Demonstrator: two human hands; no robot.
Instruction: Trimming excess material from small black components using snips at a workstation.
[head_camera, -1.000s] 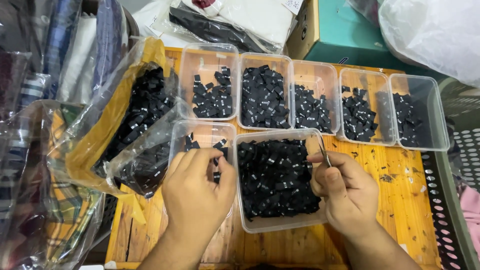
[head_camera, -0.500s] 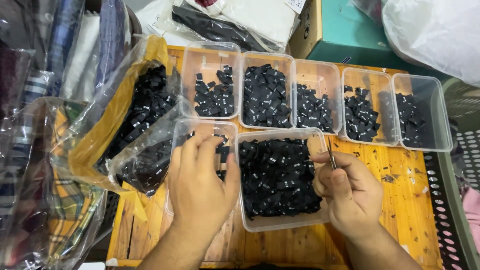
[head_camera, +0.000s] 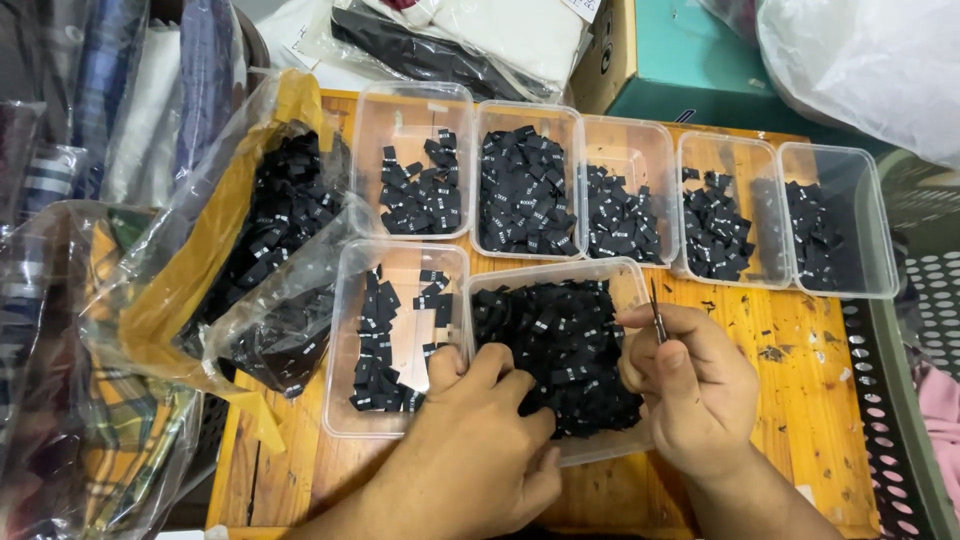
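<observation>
on the left a clear bag (head_camera: 265, 250) is still heaped with small black labels, and the near small tub (head_camera: 345, 330) holds only a few. beside it the left hand (head_camera: 480, 440) reaches loosely curled into the big tub's (head_camera: 620, 285) label pile (head_camera: 555, 345); whether it pinches one, i cannot tell. the right hand (head_camera: 695, 385) is closed on thin tweezers (head_camera: 657, 318), and the five back tubs (head_camera: 640, 135) look part filled, so sorting seems midway.
</observation>
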